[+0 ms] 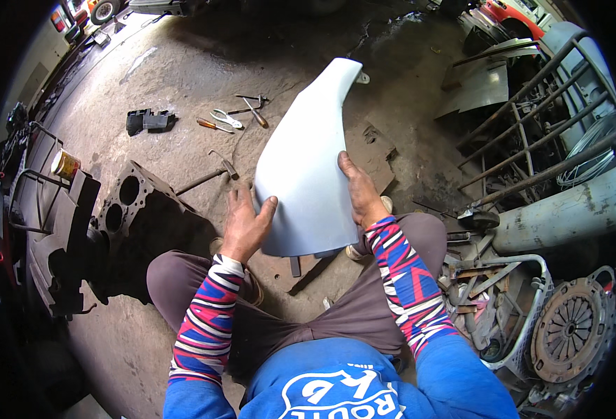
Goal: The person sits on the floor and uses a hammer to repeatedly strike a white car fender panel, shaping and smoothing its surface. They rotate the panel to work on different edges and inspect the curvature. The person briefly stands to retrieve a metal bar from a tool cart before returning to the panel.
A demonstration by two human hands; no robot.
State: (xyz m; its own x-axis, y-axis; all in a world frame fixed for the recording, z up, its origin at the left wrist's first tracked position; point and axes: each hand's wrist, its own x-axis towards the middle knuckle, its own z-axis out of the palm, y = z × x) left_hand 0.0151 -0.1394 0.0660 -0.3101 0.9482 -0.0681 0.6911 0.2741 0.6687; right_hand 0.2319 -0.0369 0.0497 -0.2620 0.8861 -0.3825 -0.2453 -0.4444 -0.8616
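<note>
I see the right hand grasping a long, curved, pale silver-blue body panel by its right edge, thumb along the edge and fingers hidden behind. The left hand sits at the opposite edge, its thumb against the panel's face and its fingers loosely spread; I cannot tell whether it truly grips. The panel stands tilted between both hands, its narrow end reaching well beyond them and its broad end just above the floor, between the knees.

Just beyond the left hand I make out a hammer with a long dark handle. Farther ahead lie silver pliers, an orange-handled screwdriver and a jagged black plastic-looking piece. A dark metal engine block with round bores stands left of the left hand. Well to the right of the right hand, I see a rusty metal grille of bars and, nearer the body, a round, rust-brown clutch plate.
</note>
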